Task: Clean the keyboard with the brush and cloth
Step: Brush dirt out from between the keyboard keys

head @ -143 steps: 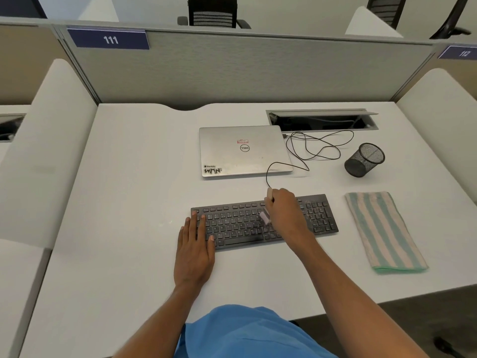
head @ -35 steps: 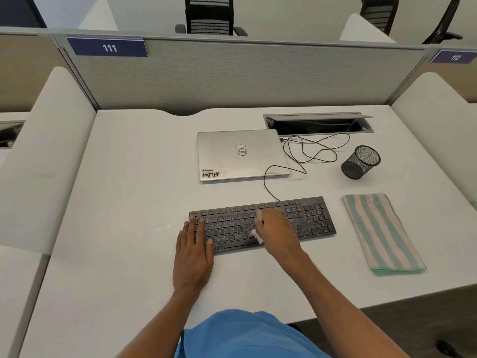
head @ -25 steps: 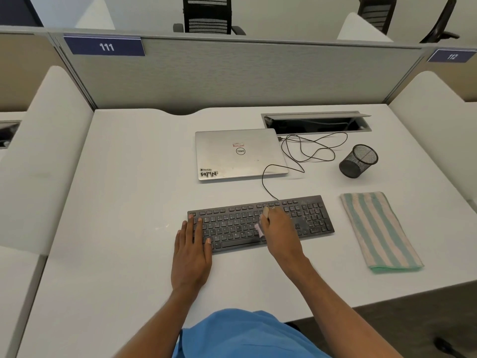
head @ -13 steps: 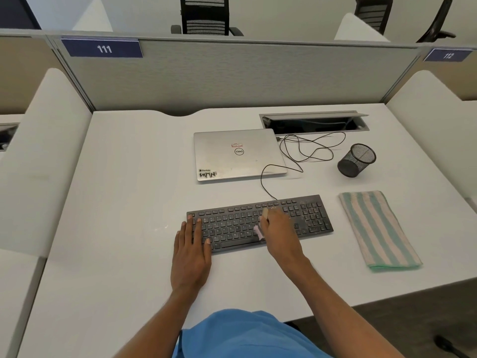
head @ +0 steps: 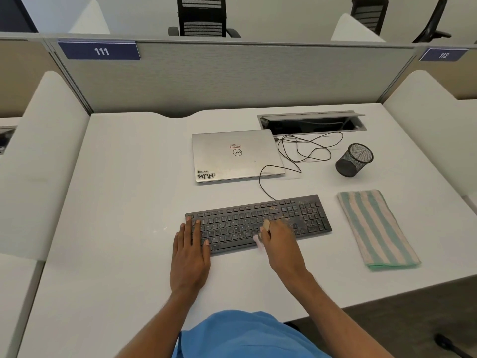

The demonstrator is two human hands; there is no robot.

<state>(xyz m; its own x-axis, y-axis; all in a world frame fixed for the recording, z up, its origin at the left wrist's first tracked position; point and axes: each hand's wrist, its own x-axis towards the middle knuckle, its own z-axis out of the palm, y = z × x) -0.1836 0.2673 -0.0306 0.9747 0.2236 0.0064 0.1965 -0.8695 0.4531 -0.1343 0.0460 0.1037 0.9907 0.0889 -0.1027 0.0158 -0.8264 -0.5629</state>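
One keyboard (head: 232, 226), black, lies flat near the front of the desk (head: 129, 202), with dust thick on its right-hand keys. Left hand (head: 189, 257): fingers straight, resting flat on the left end. Right hand (head: 280, 244): fingers curled round one small brush (head: 258, 241), pale tip on the lower key rows; the handle is hidden, so its shape is unclear. The keyboard is probably light, stiff and apt to slide, so best braced at one end. One striped cloth (head: 376, 228), soft and folded, lies just to its right. One closed laptop (head: 236, 155) and one mesh cup (head: 355, 160) sit behind.
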